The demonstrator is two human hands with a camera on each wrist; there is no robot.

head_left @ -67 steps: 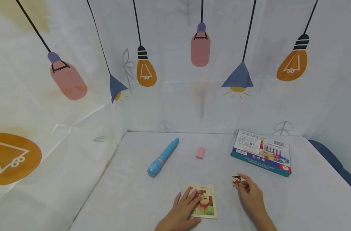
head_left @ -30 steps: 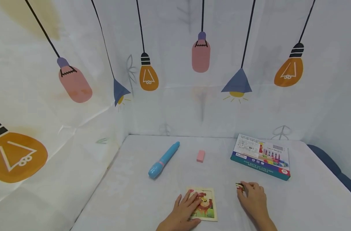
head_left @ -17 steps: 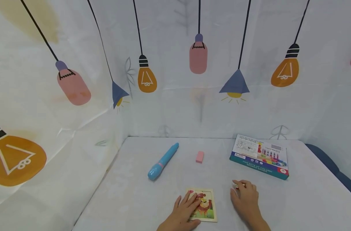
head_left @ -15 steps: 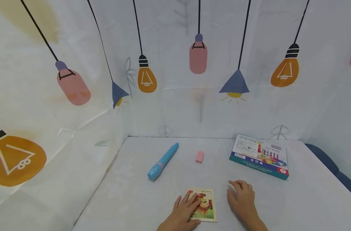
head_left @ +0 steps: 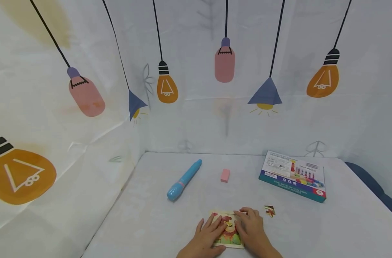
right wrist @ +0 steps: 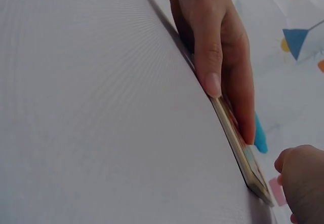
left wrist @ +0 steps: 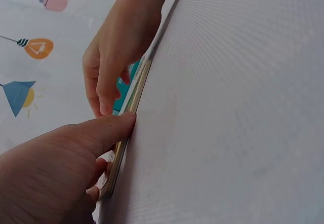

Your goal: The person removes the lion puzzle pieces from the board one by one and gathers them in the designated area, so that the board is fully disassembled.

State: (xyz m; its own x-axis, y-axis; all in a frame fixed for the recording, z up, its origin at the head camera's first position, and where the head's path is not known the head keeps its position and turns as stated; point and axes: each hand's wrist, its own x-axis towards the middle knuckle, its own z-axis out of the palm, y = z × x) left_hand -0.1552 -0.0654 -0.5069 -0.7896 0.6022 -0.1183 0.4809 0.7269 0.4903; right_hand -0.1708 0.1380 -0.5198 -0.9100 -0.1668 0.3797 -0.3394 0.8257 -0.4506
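A lion jigsaw puzzle [head_left: 229, 235] in a pale wooden frame lies on the white table. My left hand [head_left: 204, 236] rests over its left part in the head view, fingers spread and fairly straight. The left wrist view has that hand's thumb [left wrist: 114, 130] along the frame's near edge. My right hand [head_left: 252, 229] is at the puzzle's right side, fingers lightly bent over the border, gripping nothing visible. Its fingertips hang close over the board in the left wrist view. A loose puzzle piece [head_left: 269, 211] lies on the table, right of my right hand.
Behind the puzzle lie a blue microphone-shaped toy [head_left: 184, 180] and a small pink block [head_left: 225, 175]. A flat toy box [head_left: 292, 175] sits at the back right. White sheeting [head_left: 196, 122] printed with lamps rises behind and left. A dark blue chair [head_left: 365, 177] shows beyond the right edge.
My right hand has let go of the loose puzzle piece, leaving it on the table, and moved left to the lion puzzle. My left hand has stayed on the puzzle.
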